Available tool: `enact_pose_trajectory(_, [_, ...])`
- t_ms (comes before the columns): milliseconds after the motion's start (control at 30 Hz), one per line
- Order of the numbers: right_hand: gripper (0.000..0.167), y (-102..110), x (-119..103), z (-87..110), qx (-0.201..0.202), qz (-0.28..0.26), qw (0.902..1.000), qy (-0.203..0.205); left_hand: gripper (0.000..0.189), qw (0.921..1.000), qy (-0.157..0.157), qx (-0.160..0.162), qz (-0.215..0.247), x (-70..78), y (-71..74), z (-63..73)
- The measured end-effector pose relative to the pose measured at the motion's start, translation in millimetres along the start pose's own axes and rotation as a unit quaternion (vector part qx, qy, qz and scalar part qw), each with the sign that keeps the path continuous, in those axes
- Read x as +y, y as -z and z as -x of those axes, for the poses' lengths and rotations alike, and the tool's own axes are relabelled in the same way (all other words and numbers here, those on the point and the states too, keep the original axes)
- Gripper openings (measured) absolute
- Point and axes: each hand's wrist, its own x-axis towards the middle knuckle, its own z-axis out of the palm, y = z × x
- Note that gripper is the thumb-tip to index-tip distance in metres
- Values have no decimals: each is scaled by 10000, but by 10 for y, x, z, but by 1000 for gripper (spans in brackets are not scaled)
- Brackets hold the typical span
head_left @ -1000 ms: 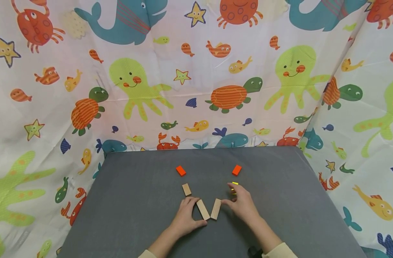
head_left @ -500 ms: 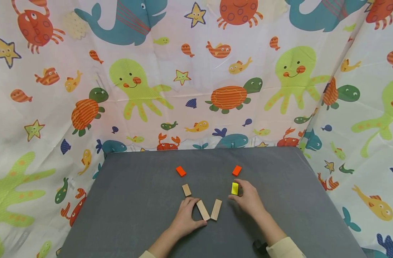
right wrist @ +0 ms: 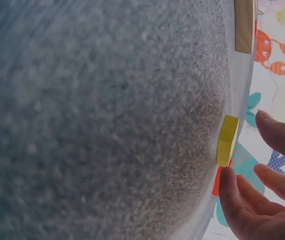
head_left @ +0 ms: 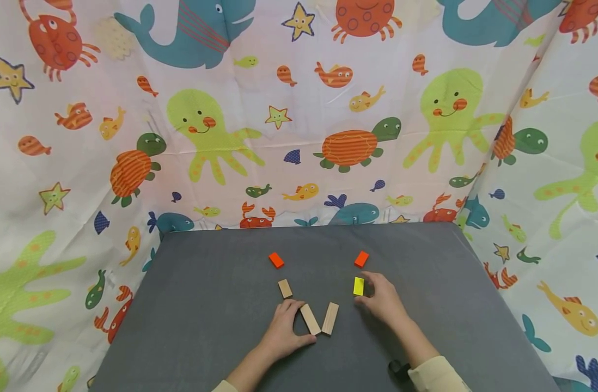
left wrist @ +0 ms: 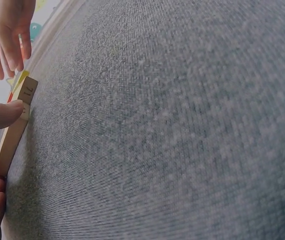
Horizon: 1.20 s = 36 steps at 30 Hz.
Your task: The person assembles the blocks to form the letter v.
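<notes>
My left hand (head_left: 282, 331) holds a long plain wooden block (head_left: 311, 320) by its two ends, the thumb (left wrist: 2, 117) at the near end and fingertips at the far one. A second long wooden block (head_left: 330, 319) lies beside it, their near ends close together in a V. To the right, a yellow block (head_left: 359, 286) lies on the grey cloth. My right hand (head_left: 384, 300) is just right of it, thumb and fingers spread apart. In the right wrist view one fingertip (right wrist: 227, 177) is close by the yellow block's end, while the thumb stands off from it.
A short wooden block (head_left: 285, 289) lies beyond my left fingertips. Farther back are two orange-red blocks, one on the left (head_left: 276, 260) and one on the right (head_left: 361, 259). A curtain (head_left: 299, 136) printed with sea animals hangs behind the grey-covered table (head_left: 206, 283).
My right hand has drawn back to the right, away from the second long block and off the yellow block, which is now fully visible. The left hand keeps its place.
</notes>
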Motion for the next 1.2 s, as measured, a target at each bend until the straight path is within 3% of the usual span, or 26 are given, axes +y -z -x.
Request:
enact_pose_trajectory(300, [74,-19,12,-59,-110,-151,9997,-186,85,10000,-30,14,43,-12,-2,0])
enact_pose_trajectory(600, [71,-62,66,-82,-143,-61,9999,61,87,10000,-38,-35,45,-52,-12,-8])
enact_pose_trajectory(1200, [58,-102,92,-116,-113,210,9997,98,88,10000,4,-17,32,-50,-34,-17])
